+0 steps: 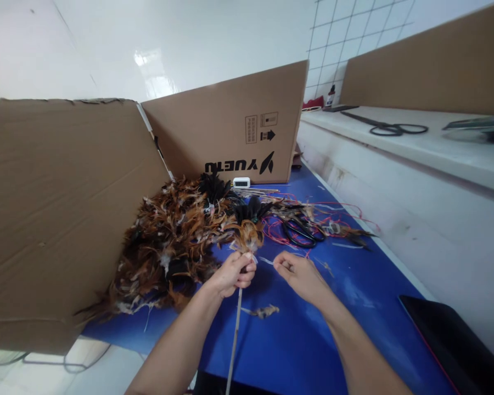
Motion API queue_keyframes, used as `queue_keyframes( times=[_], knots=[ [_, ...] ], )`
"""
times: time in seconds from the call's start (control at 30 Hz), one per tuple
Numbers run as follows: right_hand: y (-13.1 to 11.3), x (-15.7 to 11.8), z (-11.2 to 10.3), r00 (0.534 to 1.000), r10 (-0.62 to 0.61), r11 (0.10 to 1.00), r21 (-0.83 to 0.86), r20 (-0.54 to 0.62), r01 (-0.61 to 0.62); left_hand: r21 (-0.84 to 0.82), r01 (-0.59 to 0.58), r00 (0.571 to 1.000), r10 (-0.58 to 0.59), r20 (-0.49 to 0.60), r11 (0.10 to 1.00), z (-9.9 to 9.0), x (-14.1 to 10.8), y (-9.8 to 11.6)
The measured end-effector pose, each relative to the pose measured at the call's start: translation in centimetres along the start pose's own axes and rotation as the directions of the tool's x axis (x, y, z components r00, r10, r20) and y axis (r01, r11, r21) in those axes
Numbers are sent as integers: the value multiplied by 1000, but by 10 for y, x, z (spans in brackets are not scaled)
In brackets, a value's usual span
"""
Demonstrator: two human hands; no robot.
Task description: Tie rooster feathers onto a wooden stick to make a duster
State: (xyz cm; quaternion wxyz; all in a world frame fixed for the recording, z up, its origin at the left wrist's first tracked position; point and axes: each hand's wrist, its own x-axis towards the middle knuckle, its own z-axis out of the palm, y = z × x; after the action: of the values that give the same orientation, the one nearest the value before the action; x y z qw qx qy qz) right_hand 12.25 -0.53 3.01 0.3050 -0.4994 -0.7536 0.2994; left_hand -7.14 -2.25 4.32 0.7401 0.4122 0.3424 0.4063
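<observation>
My left hand [239, 272] is closed around a thin stick [234, 341], whose lower end runs down toward me. Brown and black feathers [248, 233] fan out at the stick's top, just above my fist. A whitish strip shows at my left thumb. To the right, my right hand [293, 270] pinches a narrow translucent strip [266, 260] that points toward the feathers. Whether the strip joins the stick's binding cannot be made out. Below my hands a small loose feather [265, 311] lies on the blue table [300, 345].
A large heap of brown feathers [177, 236] lies left, against cardboard panels [57, 219]. Black-handled scissors [302, 233] rest among red string [275, 233] at right. Behind stands a small white digital display [241, 182]. Larger scissors [389, 127] lie on the ledge; a black flat object [448, 340] is near right.
</observation>
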Motion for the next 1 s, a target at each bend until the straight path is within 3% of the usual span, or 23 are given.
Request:
queue_keyframes(
  times=[0.33, 0.47, 0.67, 1.0],
  knots=[
    [-6, -1, 14, 981, -100, 988, -133, -169, 78, 30, 13, 1000, -13, -11, 999, 5, 1, -9],
    [-7, -1, 20, 975, -133, 987, -116, -179, 113, 42, 37, 999, -37, 11, 998, 10, 1, -12],
    [-8, 0, 22, 988, -78, 989, -137, -133, 60, 55, 89, 995, -91, 45, 995, 16, -1, -12],
    [-8, -1, 20, 988, -34, 985, -171, -150, 8, 94, 86, 996, -85, -9, 992, 16, 1, -15]
  ],
)
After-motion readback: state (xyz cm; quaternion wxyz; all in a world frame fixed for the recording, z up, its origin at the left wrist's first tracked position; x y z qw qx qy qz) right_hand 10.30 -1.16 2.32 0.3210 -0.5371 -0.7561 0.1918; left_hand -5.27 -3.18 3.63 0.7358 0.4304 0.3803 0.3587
